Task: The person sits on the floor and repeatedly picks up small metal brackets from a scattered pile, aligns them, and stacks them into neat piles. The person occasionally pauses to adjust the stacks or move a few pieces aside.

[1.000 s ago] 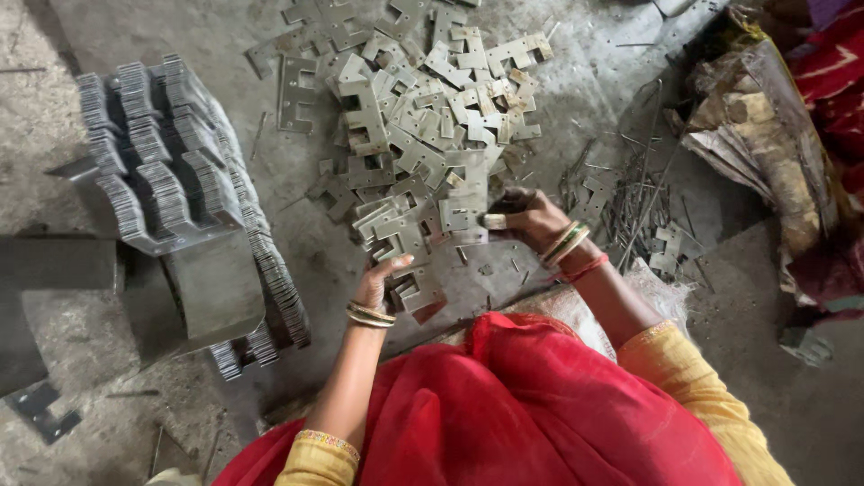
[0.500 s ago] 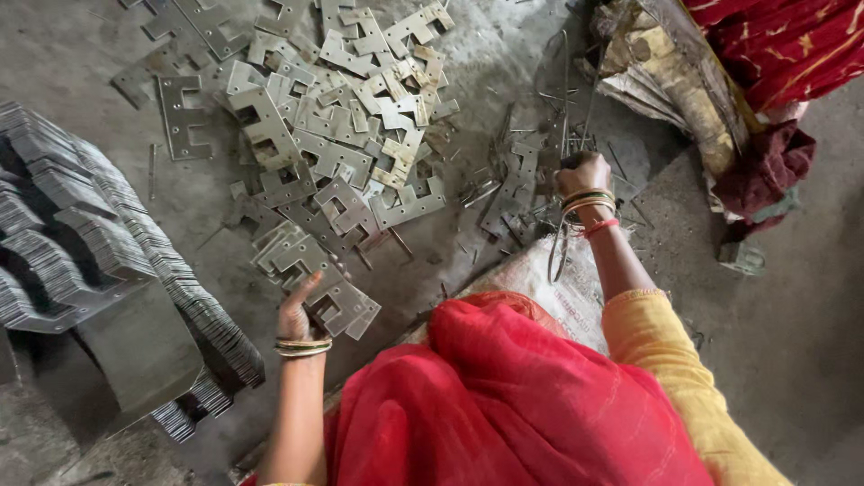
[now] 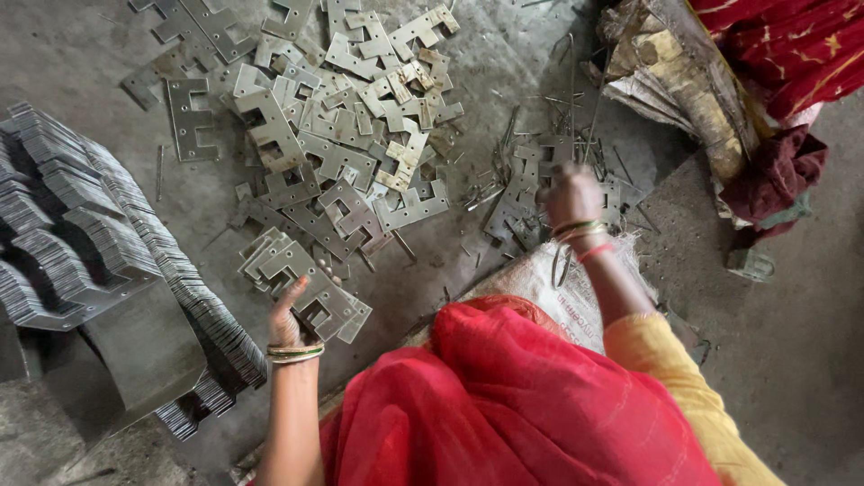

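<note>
My left hand [image 3: 290, 317] gripped one fanned stack of notched metal plates [image 3: 306, 281] below the loose pile [image 3: 342, 135]; right hand [image 3: 571, 196] blurred, grip unclear.

Workshop floor, seen from above: bare grey concrete, dusty and scuffed.

Concrete floor [image 3: 504, 54] runs to every edge; no wall, window or furniture in view. Light is flat and even, shadows soft. At 1 o'clock a heap of worn sacking [image 3: 670, 85] beside red patterned cloth [image 3: 783, 45]. At 3 o'clock a dark maroon rag [image 3: 774, 175]. At 5 o'clock a white woven sack [image 3: 540, 288] lies flat on the floor.
</note>
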